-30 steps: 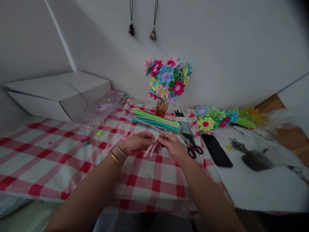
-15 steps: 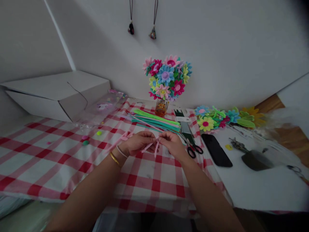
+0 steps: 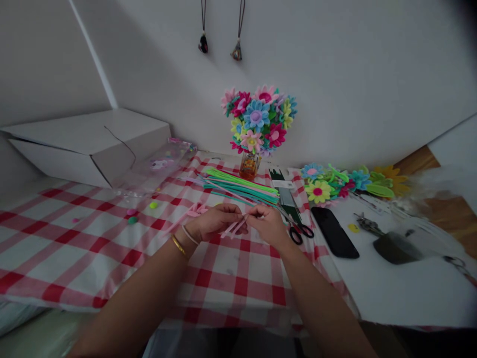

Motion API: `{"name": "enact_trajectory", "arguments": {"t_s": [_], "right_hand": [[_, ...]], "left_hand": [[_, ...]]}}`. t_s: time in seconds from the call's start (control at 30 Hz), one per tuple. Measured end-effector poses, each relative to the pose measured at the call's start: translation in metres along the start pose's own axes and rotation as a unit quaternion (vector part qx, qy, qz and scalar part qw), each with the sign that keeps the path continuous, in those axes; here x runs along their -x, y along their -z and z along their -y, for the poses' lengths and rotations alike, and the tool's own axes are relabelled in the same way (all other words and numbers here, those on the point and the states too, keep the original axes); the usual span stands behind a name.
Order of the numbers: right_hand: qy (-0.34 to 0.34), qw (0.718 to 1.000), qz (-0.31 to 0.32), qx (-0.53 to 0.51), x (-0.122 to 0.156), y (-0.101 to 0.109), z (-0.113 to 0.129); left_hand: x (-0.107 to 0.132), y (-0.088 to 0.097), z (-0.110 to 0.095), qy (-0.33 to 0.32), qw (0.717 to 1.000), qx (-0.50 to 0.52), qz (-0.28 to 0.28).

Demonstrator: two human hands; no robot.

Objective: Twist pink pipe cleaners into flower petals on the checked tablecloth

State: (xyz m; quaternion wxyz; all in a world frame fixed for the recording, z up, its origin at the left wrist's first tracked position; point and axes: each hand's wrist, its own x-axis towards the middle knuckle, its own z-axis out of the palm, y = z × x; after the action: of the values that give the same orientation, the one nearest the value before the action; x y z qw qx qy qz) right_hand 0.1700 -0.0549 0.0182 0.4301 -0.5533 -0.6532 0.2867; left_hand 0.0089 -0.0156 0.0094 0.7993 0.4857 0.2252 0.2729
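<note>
Both hands meet over the checked tablecloth, pinching pink pipe cleaners [image 3: 234, 228] whose ends hang down between them. The fingers of my left hand [image 3: 219, 220] are closed on the pink strands. From the other side, my right hand [image 3: 265, 223] pinches them with thumb and forefinger. More pink pipe cleaners [image 3: 192, 211] lie just left of my left hand. Beyond the hands rests a bundle of green, teal and lilac pipe cleaners [image 3: 242, 186]. Black-handled scissors [image 3: 301, 232] lie right of my right hand.
A glass vase [image 3: 249, 165] of fuzzy flowers [image 3: 257, 119] stands at the back. Rightward are a black phone [image 3: 334, 232], loose flowers [image 3: 320, 190] and keys [image 3: 367, 223]. A white box [image 3: 89, 144], plastic bag [image 3: 160, 164] and small pom-poms [image 3: 153, 205] occupy the left.
The hanging pink ends have swung leftward and now lie nearly side by side. Both hands keep almost the same place, their fingers slightly shifted.
</note>
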Motion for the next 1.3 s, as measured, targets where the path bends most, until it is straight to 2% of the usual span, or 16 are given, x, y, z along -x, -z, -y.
{"name": "enact_trajectory", "arguments": {"t_s": [0.1,0.23,0.43,0.7,0.93,1.3], "right_hand": [[-0.027,0.998,-0.008,-0.056,0.0,-0.001,0.001],[-0.082,0.982,0.037,-0.164,-0.002,0.001,-0.002],[-0.116,0.952,0.074,-0.274,-0.005,0.002,-0.009],[-0.087,0.942,0.062,-0.319,-0.006,-0.001,-0.012],[-0.069,0.962,0.068,-0.255,-0.006,0.001,-0.015],[-0.061,0.953,0.083,-0.285,-0.007,-0.003,-0.023]], "left_hand": [[0.001,0.0,-0.001,-0.002,1.0,0.01,0.013],[0.002,0.0,-0.003,0.003,1.0,0.0,0.031],[0.003,-0.004,-0.005,0.002,1.0,-0.029,0.009],[0.003,-0.001,-0.005,-0.006,0.999,-0.032,-0.007],[0.003,-0.002,-0.004,0.011,0.999,-0.048,0.0],[0.003,-0.004,-0.004,0.01,0.997,-0.07,-0.004]]}}
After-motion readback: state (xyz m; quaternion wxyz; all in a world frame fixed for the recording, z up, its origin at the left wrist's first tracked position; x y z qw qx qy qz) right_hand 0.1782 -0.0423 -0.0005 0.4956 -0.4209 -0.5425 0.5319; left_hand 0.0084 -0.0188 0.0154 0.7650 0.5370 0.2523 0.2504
